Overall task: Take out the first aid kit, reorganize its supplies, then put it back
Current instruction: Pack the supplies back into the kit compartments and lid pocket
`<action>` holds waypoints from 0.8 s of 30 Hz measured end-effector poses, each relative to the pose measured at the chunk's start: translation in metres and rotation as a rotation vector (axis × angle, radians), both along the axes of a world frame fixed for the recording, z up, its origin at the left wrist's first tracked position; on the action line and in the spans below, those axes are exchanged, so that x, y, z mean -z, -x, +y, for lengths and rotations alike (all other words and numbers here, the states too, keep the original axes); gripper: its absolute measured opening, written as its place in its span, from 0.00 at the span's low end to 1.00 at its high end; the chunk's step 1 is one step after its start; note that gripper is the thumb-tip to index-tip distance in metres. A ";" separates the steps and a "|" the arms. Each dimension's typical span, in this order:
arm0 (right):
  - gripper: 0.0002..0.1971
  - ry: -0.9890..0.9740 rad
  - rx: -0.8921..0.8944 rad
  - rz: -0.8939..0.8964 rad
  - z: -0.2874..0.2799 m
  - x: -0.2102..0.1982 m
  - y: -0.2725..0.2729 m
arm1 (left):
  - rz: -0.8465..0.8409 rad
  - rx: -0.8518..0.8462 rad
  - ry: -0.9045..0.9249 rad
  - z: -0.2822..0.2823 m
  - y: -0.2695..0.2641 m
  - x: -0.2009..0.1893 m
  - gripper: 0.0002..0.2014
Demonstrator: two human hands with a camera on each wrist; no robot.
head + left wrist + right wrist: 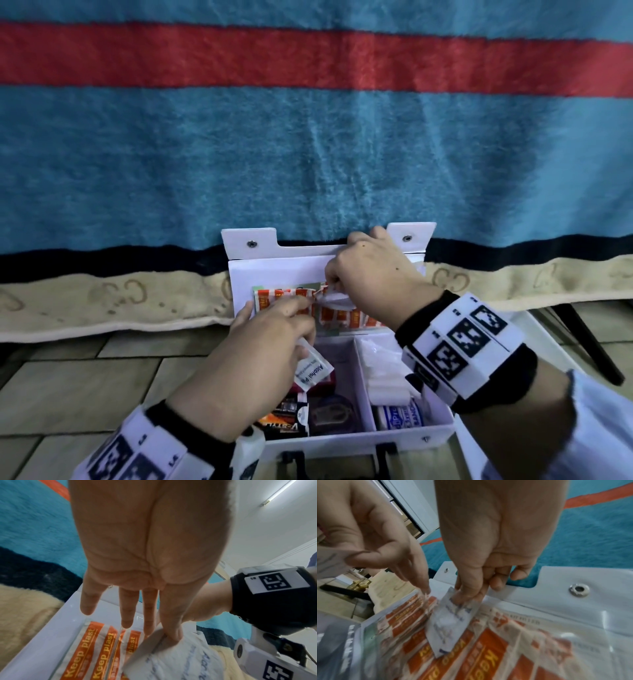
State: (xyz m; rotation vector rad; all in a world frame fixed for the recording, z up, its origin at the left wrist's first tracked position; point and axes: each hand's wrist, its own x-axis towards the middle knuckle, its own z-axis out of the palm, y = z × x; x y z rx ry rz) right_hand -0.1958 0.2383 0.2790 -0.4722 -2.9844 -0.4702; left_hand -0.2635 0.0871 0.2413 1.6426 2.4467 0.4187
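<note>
Pinching one white sachet (452,623), the right hand (373,274) hides the lid pocket's top edge. The left hand (260,346) pinches an alcohol pad (310,371), its print partly covered; plasters (96,654) blur in the right wrist view.

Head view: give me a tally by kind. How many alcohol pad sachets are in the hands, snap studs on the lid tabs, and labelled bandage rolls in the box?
Alcohol pad sachets: 2, one pinched by the left hand, one by the right hand
Snap studs: 2
Labelled bandage rolls: 1
Total: 5
</note>
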 end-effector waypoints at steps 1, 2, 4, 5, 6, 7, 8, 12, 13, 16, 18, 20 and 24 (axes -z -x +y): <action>0.09 -0.014 0.007 -0.011 0.001 0.000 0.000 | -0.004 0.003 -0.002 0.000 0.000 0.000 0.08; 0.09 -0.027 0.006 -0.024 0.000 0.000 0.000 | -0.007 0.004 -0.004 -0.001 0.001 -0.001 0.08; 0.09 0.003 -0.036 -0.016 -0.003 0.003 0.001 | -0.005 0.007 -0.010 -0.002 0.000 -0.001 0.08; 0.06 0.000 -0.026 -0.047 -0.007 0.006 0.002 | -0.002 0.006 -0.011 -0.001 0.000 -0.001 0.08; 0.03 -0.033 0.000 -0.057 -0.009 0.008 0.003 | -0.001 0.005 -0.010 -0.001 -0.001 -0.002 0.08; 0.07 -0.034 0.012 -0.045 -0.008 0.011 0.002 | -0.001 0.003 -0.006 -0.001 -0.001 -0.002 0.08; 0.11 -0.026 -0.003 -0.028 -0.006 0.013 0.001 | -0.004 0.002 -0.002 -0.001 -0.001 -0.002 0.08; 0.02 0.039 -0.031 0.045 -0.004 0.011 0.001 | -0.015 -0.001 -0.005 0.000 0.001 -0.003 0.08; 0.03 0.006 -0.014 0.033 -0.004 0.012 0.002 | -0.018 -0.006 -0.003 0.000 0.001 -0.002 0.08; 0.06 0.027 -0.007 0.071 -0.007 0.011 0.001 | -0.027 -0.007 -0.005 0.001 0.001 0.000 0.10; 0.04 0.028 -0.046 0.070 0.000 0.016 0.003 | -0.070 -0.019 -0.051 0.001 0.003 0.001 0.11; 0.11 0.166 -0.061 0.099 0.007 0.016 -0.002 | -0.150 -0.054 -0.120 0.002 0.005 0.001 0.08; 0.10 0.556 -0.022 0.300 0.005 0.004 -0.026 | -0.232 -0.136 -0.198 0.007 0.007 0.004 0.07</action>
